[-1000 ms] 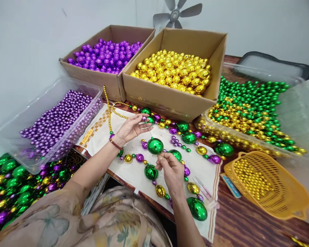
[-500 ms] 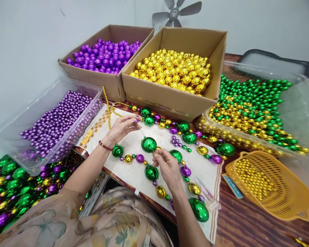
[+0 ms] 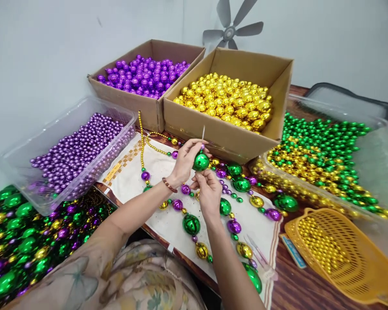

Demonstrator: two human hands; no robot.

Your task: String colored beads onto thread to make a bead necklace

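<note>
Far left: clear tub [image 3: 93,105] of small purple beads [image 3: 80,146]. Beyond, a box [image 3: 126,101] of purple balls [image 3: 145,75]. Left hand [image 3: 185,162] curled around a big green ball [image 3: 201,162], up above the cloth [image 3: 168,219]; thin pale stick [image 3: 203,131] rising over it. Right hand [image 3: 208,187] just below, thumb and finger pinched together near the ball's underside; cannot tell what lies between. Farther right, on the table [image 3: 304,288], orange basket [image 3: 371,258] holding gold beads [image 3: 323,245].
</note>
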